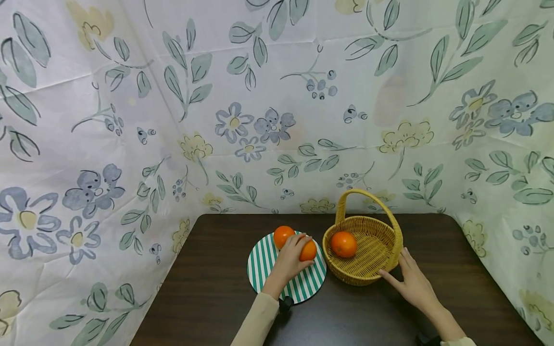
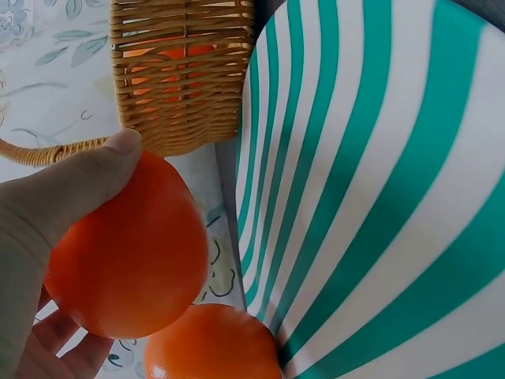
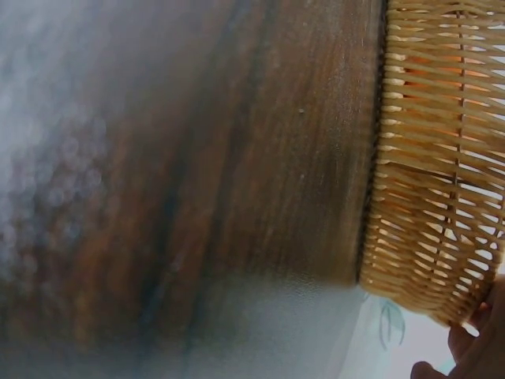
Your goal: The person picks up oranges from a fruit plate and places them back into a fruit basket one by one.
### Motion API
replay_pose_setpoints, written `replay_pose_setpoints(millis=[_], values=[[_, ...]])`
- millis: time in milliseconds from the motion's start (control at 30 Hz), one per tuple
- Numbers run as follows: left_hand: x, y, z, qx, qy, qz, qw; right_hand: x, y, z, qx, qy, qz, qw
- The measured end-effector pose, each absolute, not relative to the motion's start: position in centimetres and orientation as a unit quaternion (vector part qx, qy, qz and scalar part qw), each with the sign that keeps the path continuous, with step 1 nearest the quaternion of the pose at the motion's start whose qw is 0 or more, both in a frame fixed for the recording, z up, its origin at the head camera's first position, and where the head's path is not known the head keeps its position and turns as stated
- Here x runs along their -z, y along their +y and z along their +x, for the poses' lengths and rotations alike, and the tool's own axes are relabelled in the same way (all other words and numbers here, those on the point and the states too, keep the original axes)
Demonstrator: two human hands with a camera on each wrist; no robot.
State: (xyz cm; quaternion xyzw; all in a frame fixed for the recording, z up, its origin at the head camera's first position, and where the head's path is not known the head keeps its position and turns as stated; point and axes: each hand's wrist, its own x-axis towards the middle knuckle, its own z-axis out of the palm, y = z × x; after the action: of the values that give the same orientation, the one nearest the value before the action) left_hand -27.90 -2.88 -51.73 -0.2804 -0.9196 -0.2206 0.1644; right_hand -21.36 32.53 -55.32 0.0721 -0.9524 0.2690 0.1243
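My left hand (image 1: pixel 291 259) grips an orange (image 2: pixel 130 249), thumb on one side and fingers on the other. That orange is over the green-and-white striped round plate (image 1: pixel 264 264). A second orange (image 1: pixel 283 236) sits on the plate beside the held one. To the right, a yellow wicker basket (image 1: pixel 376 240) with a tall arched handle contains another orange (image 1: pixel 344 244) at its left side. My right hand (image 1: pixel 415 283) touches the basket's right outer side near the handle's base, thumb and fingers spread. In the right wrist view, fingertips (image 3: pixel 461 339) meet the basket's edge, partly out of frame.
The plate and basket stand close together on a dark wooden table (image 1: pixel 195 288). Behind the table and along its sides hangs a white cloth (image 1: pixel 277 192) printed with flowers and leaves.
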Motion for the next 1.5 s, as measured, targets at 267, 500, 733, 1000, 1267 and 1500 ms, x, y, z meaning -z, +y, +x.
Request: replay_pose_setpoints(millis=[267,500,733,1000,1267,1500], values=[[51.6,-2.7,-27.5,0.252,-0.912,-0.273,0.176,55.1,32.4,-21.4,-0.261,-0.957,0.061,0.112],[51.8,-2.4,-27.3,0.28,-0.9,-0.276,0.188,55.0,32.4,-21.4,-0.265,-0.956,0.06,0.108],[51.5,-2.0,-27.2,0.306,-0.892,-0.276,0.187,55.0,32.3,-21.3,-0.268,-0.956,0.06,0.105],[50.8,-1.5,-27.0,0.325,-0.885,-0.276,0.188,54.9,32.4,-21.4,-0.263,-0.958,0.057,0.1],[50.2,-0.8,-26.9,0.341,-0.878,-0.277,0.188,55.1,32.4,-21.4,-0.266,-0.956,0.061,0.103],[49.5,-0.2,-26.7,0.346,-0.873,-0.286,0.192,55.1,32.4,-21.4,-0.267,-0.956,0.061,0.105]])
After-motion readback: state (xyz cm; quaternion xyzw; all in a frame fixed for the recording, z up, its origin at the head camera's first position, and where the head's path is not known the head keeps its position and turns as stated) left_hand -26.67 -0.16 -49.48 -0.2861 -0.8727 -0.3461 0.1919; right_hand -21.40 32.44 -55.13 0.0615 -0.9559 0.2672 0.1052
